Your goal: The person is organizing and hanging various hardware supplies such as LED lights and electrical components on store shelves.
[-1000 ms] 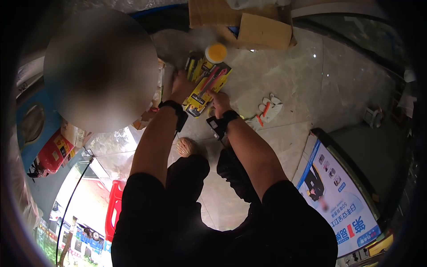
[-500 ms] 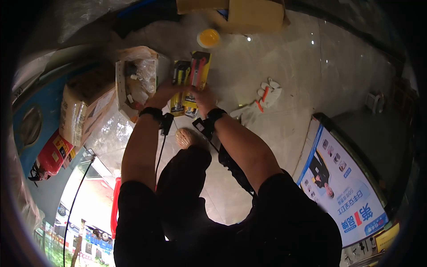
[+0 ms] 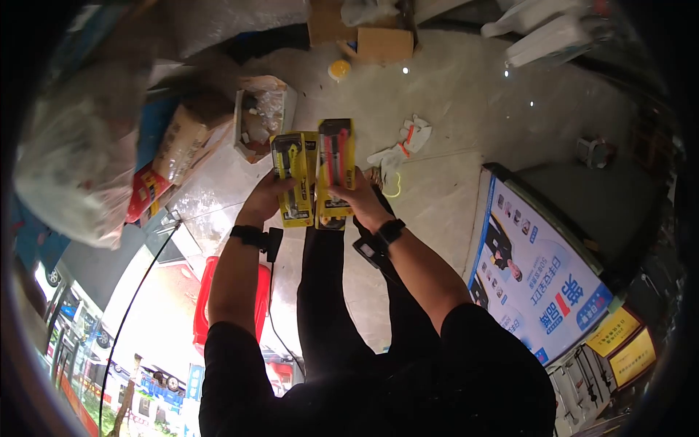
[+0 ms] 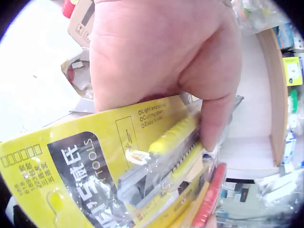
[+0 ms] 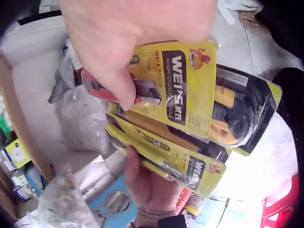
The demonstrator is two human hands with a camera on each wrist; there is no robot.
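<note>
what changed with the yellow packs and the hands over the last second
Both hands lifted the yellow blister packs off the floor to chest height. The left hand grips the yellow-knife pack, the right hand the red-knife pack. The white gloves and yellow lid stayed on the floor.

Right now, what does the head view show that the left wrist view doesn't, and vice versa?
Head only: both hands together, right hand gripping a red-knife pack, white gloves on the floor, a poster board.

Left wrist only: close up, the thumb pressing the blister, and a wooden shelf edge behind.

Both: the left hand holding the yellow-knife pack, with a red knife's pack beside it.
</note>
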